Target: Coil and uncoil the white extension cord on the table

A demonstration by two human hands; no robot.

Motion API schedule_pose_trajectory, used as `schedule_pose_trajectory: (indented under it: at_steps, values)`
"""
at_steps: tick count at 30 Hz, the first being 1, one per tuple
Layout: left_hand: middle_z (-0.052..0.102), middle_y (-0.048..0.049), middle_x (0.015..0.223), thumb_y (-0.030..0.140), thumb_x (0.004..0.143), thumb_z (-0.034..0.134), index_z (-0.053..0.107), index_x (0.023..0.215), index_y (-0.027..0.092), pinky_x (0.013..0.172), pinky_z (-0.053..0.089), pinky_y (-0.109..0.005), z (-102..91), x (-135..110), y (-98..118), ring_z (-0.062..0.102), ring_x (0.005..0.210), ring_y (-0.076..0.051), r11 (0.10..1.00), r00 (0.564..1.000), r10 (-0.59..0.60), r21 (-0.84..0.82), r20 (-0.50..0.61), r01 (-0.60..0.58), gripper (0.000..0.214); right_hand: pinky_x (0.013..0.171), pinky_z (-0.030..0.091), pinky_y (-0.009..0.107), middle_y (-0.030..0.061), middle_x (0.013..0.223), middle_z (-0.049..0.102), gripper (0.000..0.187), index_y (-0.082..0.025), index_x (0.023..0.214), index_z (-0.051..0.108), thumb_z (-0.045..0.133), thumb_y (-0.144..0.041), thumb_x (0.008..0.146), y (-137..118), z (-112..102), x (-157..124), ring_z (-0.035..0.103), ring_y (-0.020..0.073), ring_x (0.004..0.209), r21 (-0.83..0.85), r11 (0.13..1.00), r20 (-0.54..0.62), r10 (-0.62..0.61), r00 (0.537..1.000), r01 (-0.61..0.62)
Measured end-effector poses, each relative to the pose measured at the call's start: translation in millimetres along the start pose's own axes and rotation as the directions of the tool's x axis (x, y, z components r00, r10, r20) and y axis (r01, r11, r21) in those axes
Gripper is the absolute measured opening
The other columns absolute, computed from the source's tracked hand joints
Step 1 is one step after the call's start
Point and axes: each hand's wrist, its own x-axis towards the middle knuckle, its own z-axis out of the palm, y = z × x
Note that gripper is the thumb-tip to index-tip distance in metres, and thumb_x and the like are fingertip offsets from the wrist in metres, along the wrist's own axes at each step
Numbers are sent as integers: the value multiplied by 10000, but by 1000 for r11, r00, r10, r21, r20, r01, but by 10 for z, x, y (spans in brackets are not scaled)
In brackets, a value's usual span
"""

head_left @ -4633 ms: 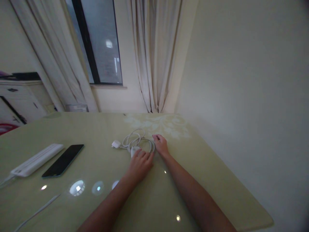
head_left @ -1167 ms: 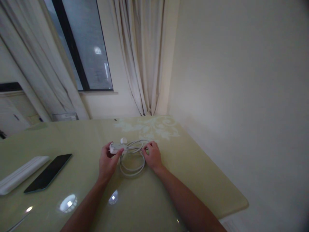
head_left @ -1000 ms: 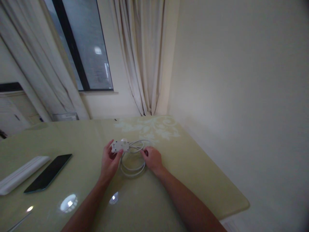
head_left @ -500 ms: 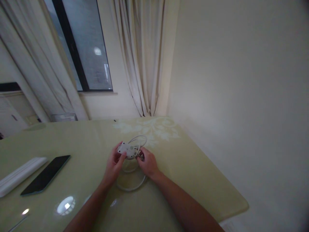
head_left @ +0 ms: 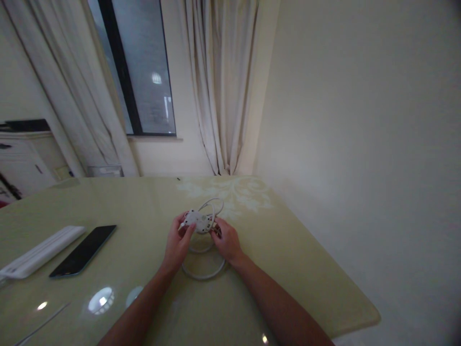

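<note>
My left hand (head_left: 179, 239) grips the left end of a small white plastic device (head_left: 197, 221), thumb on its face. Several dark spots, like holes or screws, mark that face. My right hand (head_left: 227, 240) is closed at the device's right end, fingers pinched on the white cable (head_left: 204, 278) beside it. Something small and metallic-looking shows at those fingertips, too small to name. The cable loops above the device and hangs in a larger loop below it, over the table (head_left: 288, 269).
On the left lie a white power strip (head_left: 46, 252) and a dark phone-like slab (head_left: 84, 251). A thin cord (head_left: 45, 323) runs at the lower left. A tiny dark object (head_left: 178, 179) sits near the far edge. The wall (head_left: 353, 144) borders the right side.
The view has turned slightly left, so everything appears shifted right. Both hands keep hold of the device and cable, and the device is tilted a little differently.
</note>
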Motion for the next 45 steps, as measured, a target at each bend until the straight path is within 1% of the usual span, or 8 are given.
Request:
schedule_pose_trajectory:
  at_steps: [3, 5, 20, 30, 32, 36, 40, 45]
  values:
    - [735, -148, 1268, 550, 834, 783, 589, 1295, 188, 969, 619, -448, 24, -7, -17, 765, 1083, -284, 1000, 1000, -6, -25, -29, 5, 618, 686, 423, 262, -2, 752, 684, 309, -204, 1194, 737, 670, -207, 893, 4, -12, 8, 604, 173, 678, -1, 999, 12, 41, 999, -41]
    - [738, -149, 1267, 557, 835, 779, 587, 1294, 190, 949, 629, -450, 40, -18, -22, 768, 1077, -289, 999, 999, -13, -36, -48, 11, 618, 647, 378, 254, -23, 687, 640, 283, -207, 1179, 746, 684, -241, 904, 22, -11, 14, 566, 161, 630, -3, 999, 16, 54, 998, -54]
    - [724, -114, 1227, 579, 830, 784, 579, 1274, 198, 843, 681, -437, 35, -56, 61, 779, 1006, -279, 999, 998, -30, -43, -46, 28, 620, 612, 327, 227, -75, 593, 499, 331, -234, 1208, 774, 750, -276, 881, 66, -26, 18, 478, 123, 566, 69, 997, -13, 42, 999, -41]
    - [725, -129, 1220, 572, 911, 710, 511, 1342, 202, 806, 689, -426, 50, -117, 31, 790, 958, -270, 1000, 999, -25, 7, 26, 24, 602, 569, 335, 226, -75, 554, 496, 308, -244, 1180, 778, 721, -305, 884, 74, -63, -32, 474, 126, 519, 68, 997, -31, 36, 999, -34]
    - [728, -130, 1223, 571, 917, 704, 508, 1341, 203, 809, 690, -433, 57, -120, 21, 791, 964, -274, 1000, 1000, -17, 5, 26, 17, 595, 587, 374, 223, -62, 585, 557, 310, -244, 1194, 773, 717, -297, 893, 79, -64, -36, 511, 131, 540, 79, 997, -27, 19, 999, -17]
    - [737, -131, 1222, 556, 929, 701, 486, 1354, 211, 811, 692, -443, 66, -123, -3, 790, 973, -273, 1000, 999, -6, -21, 36, 7, 588, 718, 476, 244, 27, 864, 740, 235, -218, 1137, 778, 719, -294, 923, 120, -51, -31, 630, 158, 720, 123, 991, -59, -50, 997, 57]
    - [742, -127, 1217, 545, 936, 698, 471, 1366, 209, 788, 691, -421, 85, -126, -19, 789, 965, -265, 999, 999, -15, -49, 52, 18, 591, 729, 482, 256, 40, 865, 718, 192, -202, 1039, 780, 697, -359, 969, 180, -39, -19, 617, 165, 742, 101, 990, -76, -93, 993, 101]
    - [755, -113, 1185, 510, 861, 792, 443, 1389, 216, 798, 680, -407, 117, -127, -11, 792, 954, -264, 998, 997, -29, -51, 72, 32, 697, 736, 485, 259, 42, 872, 704, 207, -203, 1038, 758, 690, -388, 974, 200, -74, -4, 614, 166, 743, 52, 989, -57, -133, 990, 135]
